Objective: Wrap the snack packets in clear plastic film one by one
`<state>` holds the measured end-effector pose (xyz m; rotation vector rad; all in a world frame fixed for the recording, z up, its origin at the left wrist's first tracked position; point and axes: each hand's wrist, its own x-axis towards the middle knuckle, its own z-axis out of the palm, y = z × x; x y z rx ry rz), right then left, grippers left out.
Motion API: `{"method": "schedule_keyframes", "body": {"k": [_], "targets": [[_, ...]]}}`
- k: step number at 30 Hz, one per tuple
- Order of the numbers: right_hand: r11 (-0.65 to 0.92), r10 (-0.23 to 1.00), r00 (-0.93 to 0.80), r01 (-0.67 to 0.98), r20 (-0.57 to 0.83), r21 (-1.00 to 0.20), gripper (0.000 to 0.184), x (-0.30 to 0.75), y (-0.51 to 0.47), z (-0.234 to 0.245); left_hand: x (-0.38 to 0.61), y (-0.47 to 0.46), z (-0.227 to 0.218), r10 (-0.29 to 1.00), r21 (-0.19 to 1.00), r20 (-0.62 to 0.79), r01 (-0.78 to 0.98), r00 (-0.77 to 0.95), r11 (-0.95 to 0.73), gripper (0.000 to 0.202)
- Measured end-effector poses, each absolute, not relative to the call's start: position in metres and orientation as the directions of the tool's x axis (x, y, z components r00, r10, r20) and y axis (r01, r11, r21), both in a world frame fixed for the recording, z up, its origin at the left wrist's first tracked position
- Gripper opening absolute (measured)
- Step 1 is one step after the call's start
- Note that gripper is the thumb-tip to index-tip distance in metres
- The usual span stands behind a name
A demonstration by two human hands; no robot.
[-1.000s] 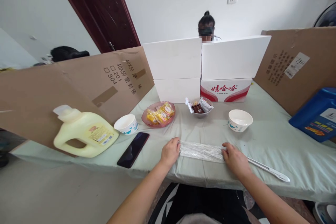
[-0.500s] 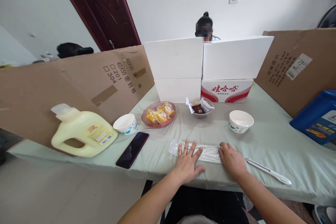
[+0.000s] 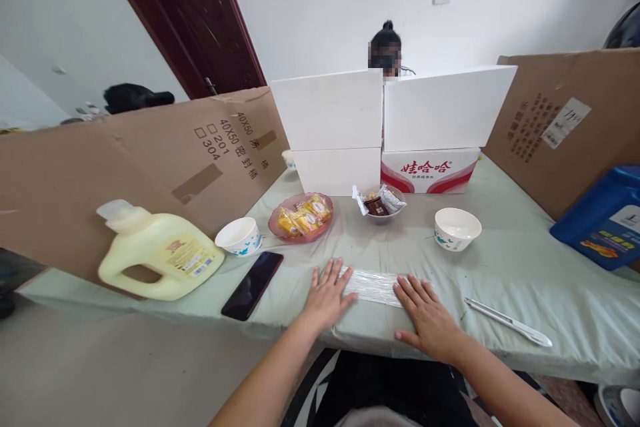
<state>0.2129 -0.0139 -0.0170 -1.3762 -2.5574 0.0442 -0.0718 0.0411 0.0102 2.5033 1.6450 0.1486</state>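
A strip of crinkled clear plastic film (image 3: 373, 285) lies flat on the pale green tablecloth (image 3: 500, 273) near the front edge. My left hand (image 3: 327, 293) rests on its left end with fingers spread, open. My right hand (image 3: 425, 317) lies flat over its right end, fingers stretched out, open. A long metal knife-like tool (image 3: 507, 321) lies on the cloth to the right of my right hand, apart from it.
Behind the film stand a pink plate of yellow snack packs (image 3: 301, 215), a small bowl of wrappers (image 3: 380, 203) and two white cups (image 3: 239, 236) (image 3: 457, 228). A black phone (image 3: 253, 275) and yellow jug (image 3: 160, 255) lie left. Cardboard walls, white boxes, a blue container (image 3: 603, 220); a person sits behind.
Both hands slid left along the film. My right hand went from curled at the film's right end to flat with fingers stretched. The film looks shorter and flatter.
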Motion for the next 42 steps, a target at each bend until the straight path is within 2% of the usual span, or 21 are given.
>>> {"method": "schedule_keyframes", "body": {"k": [3, 6, 8, 9, 12, 17, 21, 24, 27, 30, 34, 42], "targets": [[0.531, 0.815, -0.492, 0.846, 0.306, -0.051, 0.089, 0.234, -0.036, -0.023, -0.096, 0.050, 0.014, 0.970, 0.131, 0.030, 0.961, 0.240, -0.242, 0.058], [0.513, 0.791, -0.483, 0.858, 0.375, 0.024, 0.078, 0.247, -0.058, -0.025, -0.083, 0.039, 0.022, 0.973, 0.123, 0.188, 0.979, 0.137, -0.162, 0.047], [0.511, 0.782, -0.483, 0.859, 0.395, 0.039, 0.062, 0.252, -0.071, -0.025, -0.055, 0.021, 0.025, 0.945, 0.182, 0.250, 0.948, 0.211, -0.260, 0.037], [0.516, 0.779, -0.483, 0.856, 0.399, 0.028, 0.055, 0.254, -0.077, -0.024, -0.039, 0.011, 0.025, 0.919, 0.231, 0.243, 0.901, 0.311, -0.366, 0.033], [0.556, 0.777, -0.495, 0.829, 0.388, -0.056, 0.043, 0.262, -0.089, -0.015, 0.002, -0.015, 0.020, 0.792, 0.353, 0.254, 0.709, 0.556, -0.611, 0.029], [0.627, 0.764, -0.529, 0.744, 0.370, -0.231, 0.029, 0.277, -0.098, 0.018, 0.017, -0.023, 0.011, 0.634, 0.376, 0.242, 0.531, 0.735, -0.759, 0.041], [0.587, 0.810, -0.488, 0.678, 0.325, -0.442, 0.023, 0.272, -0.080, 0.050, 0.008, -0.017, 0.016, 0.572, 0.437, 0.208, 0.448, 0.793, -0.780, 0.042], [0.444, 0.895, -0.371, 0.680, 0.249, -0.584, 0.024, 0.255, -0.039, 0.067, 0.006, -0.015, 0.017, 0.612, 0.531, 0.191, 0.444, 0.768, -0.722, 0.056], [0.349, 0.924, -0.361, 0.666, 0.124, -0.659, 0.026, 0.233, 0.015, 0.069, 0.006, -0.014, 0.012, 0.671, 0.594, 0.181, 0.464, 0.719, -0.657, 0.070], [0.323, 0.926, -0.372, 0.704, 0.059, -0.633, 0.026, 0.215, 0.061, 0.057, 0.007, -0.012, 0.006, 0.688, 0.636, 0.184, 0.449, 0.702, -0.628, 0.083], [0.295, 0.950, -0.298, 0.775, 0.090, -0.558, 0.027, 0.198, 0.086, 0.033, 0.007, -0.011, 0.002, 0.696, 0.688, 0.200, 0.407, 0.689, -0.600, 0.096], [0.227, 0.961, -0.124, 0.866, 0.248, -0.446, 0.033, 0.189, 0.076, 0.002, 0.009, -0.013, 0.010, 0.750, 0.693, 0.137, 0.479, 0.647, -0.539, 0.075]]}}
